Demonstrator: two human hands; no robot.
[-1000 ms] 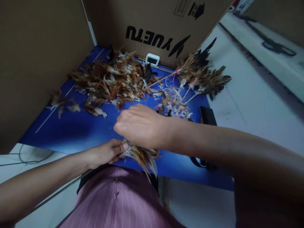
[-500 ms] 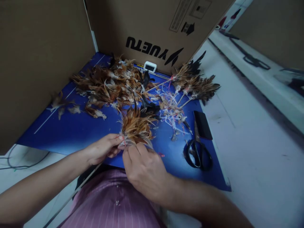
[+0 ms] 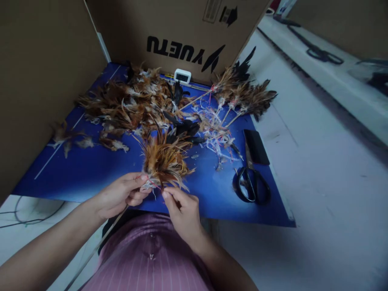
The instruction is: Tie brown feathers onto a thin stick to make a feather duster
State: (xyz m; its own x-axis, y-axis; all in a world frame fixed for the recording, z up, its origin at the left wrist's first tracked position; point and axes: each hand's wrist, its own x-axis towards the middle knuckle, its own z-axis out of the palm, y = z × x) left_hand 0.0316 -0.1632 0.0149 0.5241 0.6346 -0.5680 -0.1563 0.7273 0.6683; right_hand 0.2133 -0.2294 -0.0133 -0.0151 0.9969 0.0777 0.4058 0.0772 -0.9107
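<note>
Head view, at the lower centre: the left hand (image 3: pixel 121 196) was clamped on the tied base of a feather bundle (image 3: pixel 165 157), which fanned upward and right just below the middle of the frame. The right hand (image 3: pixel 184 212) had thumb and forefinger pinched together on a red string (image 3: pixel 154 183); its other fingers were curled and mostly out of sight. A thin stick (image 3: pixel 97 247) emerged below the left hand and was cut off by the bottom edge; the hand hid whether it joined the bundle. Dark feathers (image 3: pixel 184 127) at the bundle's top overlapped it, so their boundary was hard to make out. Scissors (image 3: pixel 256 186) lay at right, blades partly covered by a black object (image 3: pixel 256 146). The white device's (image 3: pixel 182 76) screen, upper centre, was unreadable.
</note>
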